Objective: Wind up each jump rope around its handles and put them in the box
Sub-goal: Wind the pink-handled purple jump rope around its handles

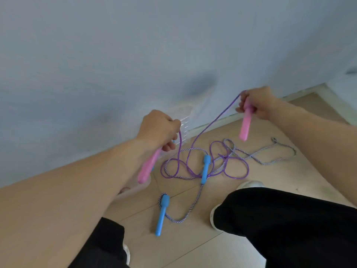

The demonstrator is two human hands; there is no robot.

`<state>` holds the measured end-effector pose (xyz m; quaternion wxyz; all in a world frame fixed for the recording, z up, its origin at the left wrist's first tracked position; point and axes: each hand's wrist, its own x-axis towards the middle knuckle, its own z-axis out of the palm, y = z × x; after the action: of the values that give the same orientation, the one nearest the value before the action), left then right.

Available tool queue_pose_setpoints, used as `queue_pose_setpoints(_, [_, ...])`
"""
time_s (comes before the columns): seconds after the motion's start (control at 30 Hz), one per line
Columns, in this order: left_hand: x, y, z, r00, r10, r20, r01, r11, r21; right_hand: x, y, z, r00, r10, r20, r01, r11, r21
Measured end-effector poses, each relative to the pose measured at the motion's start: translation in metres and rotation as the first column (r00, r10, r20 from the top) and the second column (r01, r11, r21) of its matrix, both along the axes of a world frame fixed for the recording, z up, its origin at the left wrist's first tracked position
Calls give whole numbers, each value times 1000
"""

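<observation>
Hands: I count two, both raised above the floor, well apart
Left hand [157, 130]: my fingers are curled round the top of one pink handle [147, 167], which points down and toward me
Right hand [257, 105]: my fingers are wrapped round the top of the other pink handle [245, 124], which hangs downward
Jump ropes: I count two, one purple, one striped
Purple rope [210, 122]: it runs from each of my hands down to loose loops on the floor, crossing over the striped one
Striped rope [249, 153]: it lies wholly on the floor, white and blue, strung out to the right and tangled with the purple loops
Blue handles: I count two, both on the floor; one [205, 169] lies among the loops, the other [161, 215] lies nearer to me
Box [135, 187]: one clear plastic box stands by the wall, mostly hidden behind my left arm
Legs: two in black trousers, with white shoes on the tiles [193, 238]
</observation>
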<state>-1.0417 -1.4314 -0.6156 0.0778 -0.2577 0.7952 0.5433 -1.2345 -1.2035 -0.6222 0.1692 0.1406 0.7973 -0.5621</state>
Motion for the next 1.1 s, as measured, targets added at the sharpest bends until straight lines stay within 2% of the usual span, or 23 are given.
queue_pose_setpoints(0.07, [4, 0, 15, 992, 93, -83, -81, 986, 147, 19, -24, 74, 991, -26, -127, 2, 982, -190])
queue_pose_setpoints(0.1, [7, -1, 23, 985, 133, -109, -106, 969, 222, 34, -38, 105, 985, -43, -166, -12, 948, -318])
queue_pose_setpoints(0.17, [12, -4, 40, 973, 190, -131, -133, 925, 356, 77, -60, 147, 981, -5, -195, -90, 876, -474])
queue_pose_setpoints(0.23, [17, -8, 56, 973, 195, -124, -106, 854, 510, 122, -78, 163, 979, 87, -184, -173, 835, -523])
queue_pose_setpoints(0.3, [24, -13, 70, 985, 123, -122, -15, 763, 646, 158, -90, 151, 973, 198, -116, -229, 813, -535])
queue_pose_setpoints(0.33, [28, -15, 75, 990, 61, -131, 42, 744, 667, 171, -95, 138, 965, 253, -70, -251, 811, -528])
queue_pose_setpoints(0.4, [38, -16, 78, 982, -101, -161, 181, 754, 632, 190, -104, 116, 950, 312, -11, -284, 848, -449])
queue_pose_setpoints(0.47, [45, -18, 76, 954, -240, -182, 300, 793, 530, 194, -114, 103, 956, 288, 48, -248, 887, -389])
queue_pose_setpoints(0.57, [49, -24, 74, 960, -199, -196, 266, 864, 426, 189, -121, 99, 940, 330, 92, -259, 860, -441])
queue_pose_setpoints(0.7, [45, -35, 73, 941, -186, -284, 271, 915, 300, 175, -122, 89, 918, 382, 108, -285, 823, -491])
queue_pose_setpoints(0.8, [40, -37, 70, 931, -235, -280, 296, 934, 200, 172, -126, 82, 934, 297, 198, -144, 821, -552])
queue_pose_setpoints(0.87, [38, -37, 69, 916, -289, -279, 338, 930, 146, 168, -128, 75, 921, 199, 335, 22, 832, -555])
queue_pose_setpoints(0.9, [38, -36, 69, 905, -318, -282, 369, 917, 150, 164, -128, 72, 891, 188, 413, 98, 809, -579])
queue_pose_setpoints(0.97, [39, -34, 69, 883, -388, -263, 437, 884, 164, 154, -124, 77, 828, 191, 528, 272, 686, -674])
queue_pose_setpoints(1.0, [40, -33, 69, 872, -433, -227, 472, 868, 154, 147, -119, 82, 828, 166, 535, 333, 622, -709])
queue_pose_setpoints(1.03, [40, -34, 67, 861, -480, -167, 501, 858, 118, 137, -112, 88, 844, 112, 525, 365, 597, -714])
queue_pose_setpoints(1.1, [38, -40, 59, 854, -519, -32, 519, 855, -8, 117, -96, 98, 872, 49, 487, 363, 603, -710])
